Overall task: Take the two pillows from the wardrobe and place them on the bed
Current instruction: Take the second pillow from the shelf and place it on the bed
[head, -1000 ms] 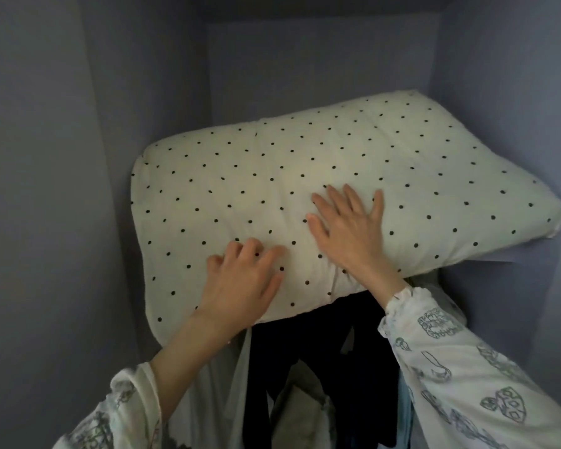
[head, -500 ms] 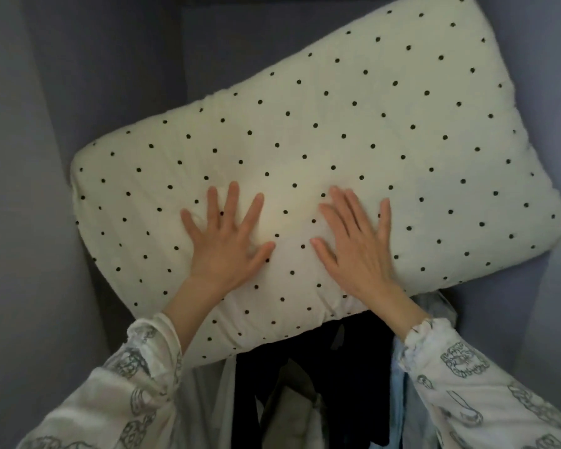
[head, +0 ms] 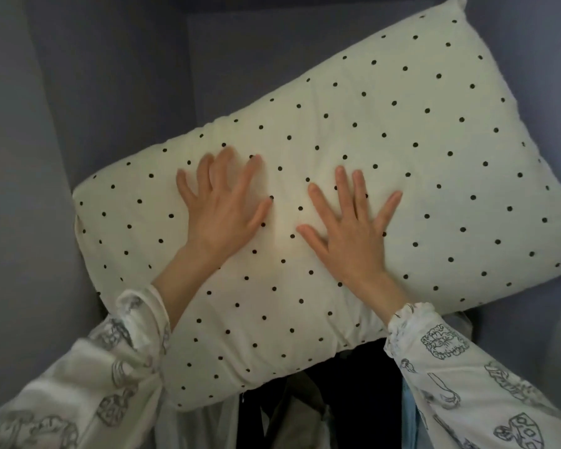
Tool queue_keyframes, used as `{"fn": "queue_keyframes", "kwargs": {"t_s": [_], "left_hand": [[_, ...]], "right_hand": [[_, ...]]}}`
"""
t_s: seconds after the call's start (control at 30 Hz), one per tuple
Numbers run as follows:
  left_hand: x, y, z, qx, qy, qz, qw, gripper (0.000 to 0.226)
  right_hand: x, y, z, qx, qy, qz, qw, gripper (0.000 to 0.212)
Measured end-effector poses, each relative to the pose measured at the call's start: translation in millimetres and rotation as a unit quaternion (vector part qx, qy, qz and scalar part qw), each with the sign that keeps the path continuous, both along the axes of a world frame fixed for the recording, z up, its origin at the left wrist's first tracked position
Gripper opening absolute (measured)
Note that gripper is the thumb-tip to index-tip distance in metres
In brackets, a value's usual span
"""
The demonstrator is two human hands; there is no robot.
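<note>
A cream pillow with black dots (head: 418,140) lies tilted inside the wardrobe, its right end higher and its near edge hanging out over the clothes below. My left hand (head: 224,205) lies flat on its top, fingers spread. My right hand (head: 347,231) rests flat beside it, fingers apart as well. Neither hand closes around the fabric. Only this one pillow is in view.
Grey-blue wardrobe walls (head: 30,189) close in on the left, the back and the right. Dark hanging clothes (head: 353,400) and pale garments hang just under the pillow's front edge, between my patterned sleeves.
The pillow has slid toward me and tipped up at its far right end. My left hand went from curled at the front edge to flat on top.
</note>
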State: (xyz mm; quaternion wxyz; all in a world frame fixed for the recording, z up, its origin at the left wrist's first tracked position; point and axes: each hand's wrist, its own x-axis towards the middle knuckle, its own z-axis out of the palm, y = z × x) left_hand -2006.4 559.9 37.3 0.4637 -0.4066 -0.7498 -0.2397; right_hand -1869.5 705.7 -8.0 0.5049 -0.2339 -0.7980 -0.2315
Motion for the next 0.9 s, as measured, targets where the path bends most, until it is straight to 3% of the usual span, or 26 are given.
{"fn": "queue_keyframes", "kwargs": {"t_s": [0.23,0.37,0.67,0.9], "left_hand": [[-31,14,45,-0.039,-0.032,0.000,0.999,0.087],[-39,19,35,-0.023,-0.054,0.014,0.998,0.085],[-46,20,10,-0.078,-0.149,0.059,0.984,0.081],[-25,0,-33,-0.009,-0.168,0.071,0.983,0.079]], "right_hand": [[-2,5,-2,0.022,-0.017,-0.020,0.999,0.062],[-3,11,13,0.020,-0.060,-0.003,0.998,0.067],[-5,32,52,-0.051,-0.219,0.049,0.973,0.083],[-3,40,62,0.046,-0.276,0.059,0.958,0.091]]}}
